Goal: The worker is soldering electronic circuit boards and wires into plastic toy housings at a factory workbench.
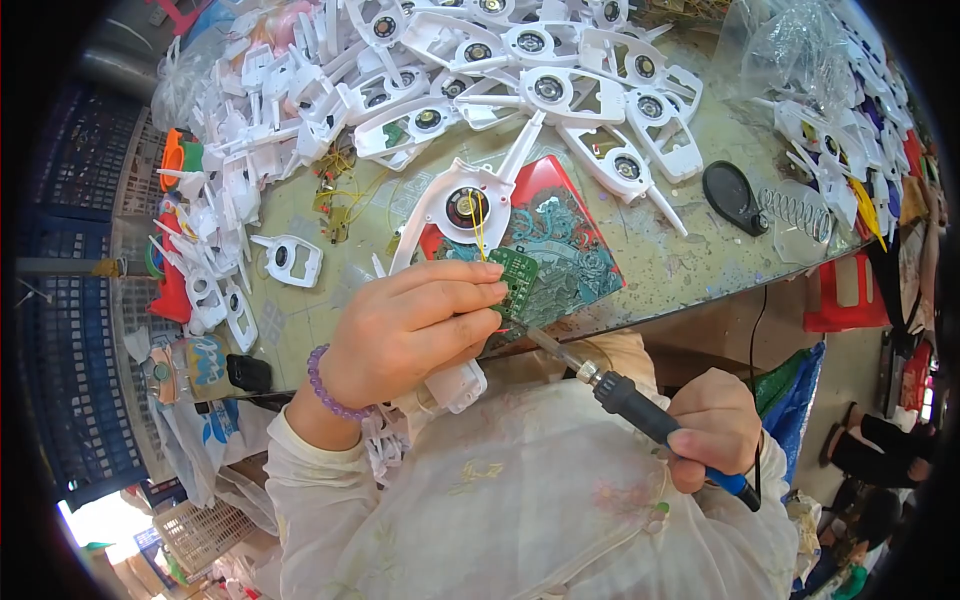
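Observation:
Between the fingertips of my left hand (415,322) is a small green circuit board (516,280), tilted up over the table's front edge. Yellow wires (481,225) run from it to the round speaker (466,208) set in a white plastic housing (440,215). My right hand (716,425) grips a soldering iron (640,405) by its blue and black handle. The iron's tip reaches up to the lower edge of the board; whether it touches cannot be made out. Beneath the board and housing lies a red-edged mat (570,240) with a worn, dark patterned face.
Many white housings with speakers (548,90) are heaped at the back and left. At the right lie a black oval piece (733,196) and a coiled iron stand (795,212). Small boards with yellow wires (335,195) sit left of centre. A red stool (845,295) stands below right.

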Demonstrator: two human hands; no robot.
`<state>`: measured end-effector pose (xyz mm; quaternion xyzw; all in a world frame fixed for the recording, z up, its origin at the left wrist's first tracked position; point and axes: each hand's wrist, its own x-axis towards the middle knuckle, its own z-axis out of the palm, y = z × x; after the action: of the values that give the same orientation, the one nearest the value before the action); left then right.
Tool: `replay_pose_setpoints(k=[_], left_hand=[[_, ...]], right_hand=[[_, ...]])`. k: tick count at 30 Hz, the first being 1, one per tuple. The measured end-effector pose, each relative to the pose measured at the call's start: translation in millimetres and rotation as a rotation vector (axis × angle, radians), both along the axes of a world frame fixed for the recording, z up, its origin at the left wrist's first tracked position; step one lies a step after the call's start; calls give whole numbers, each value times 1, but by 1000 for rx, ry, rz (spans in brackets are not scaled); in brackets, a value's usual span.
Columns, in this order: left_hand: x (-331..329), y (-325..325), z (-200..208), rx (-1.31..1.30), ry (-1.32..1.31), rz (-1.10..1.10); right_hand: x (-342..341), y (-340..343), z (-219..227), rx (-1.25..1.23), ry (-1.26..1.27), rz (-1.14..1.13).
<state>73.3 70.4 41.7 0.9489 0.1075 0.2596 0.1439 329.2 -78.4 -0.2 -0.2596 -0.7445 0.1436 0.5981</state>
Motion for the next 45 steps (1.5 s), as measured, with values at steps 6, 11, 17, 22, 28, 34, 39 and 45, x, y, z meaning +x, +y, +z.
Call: replay_pose_setpoints(k=[6, 11, 17, 22, 28, 34, 39, 45], left_hand=[[0, 0, 1, 4, 7, 8], [0, 0, 1, 8, 7, 10], [-2, 1, 4, 12, 30, 1], [-1, 0, 3, 17, 40, 11], [-2, -1, 2, -8, 26, 15], [-7, -4, 1, -65, -13, 28], [-16, -17, 13, 3, -20, 244], [-35, -40, 4, -219, -53, 397]], right_hand=[[0, -2, 3, 24, -88, 20], [0, -3, 2, 78, -58, -13], [8, -12, -13, 40, -43, -148], [-20, 36, -6, -132, -111, -260], [-63, 72, 3, -128, -192, -337], [-63, 71, 7, -222, -245, -323], [-65, 74, 8, -228, -237, -336], [-65, 74, 7, -244, -249, -331]])
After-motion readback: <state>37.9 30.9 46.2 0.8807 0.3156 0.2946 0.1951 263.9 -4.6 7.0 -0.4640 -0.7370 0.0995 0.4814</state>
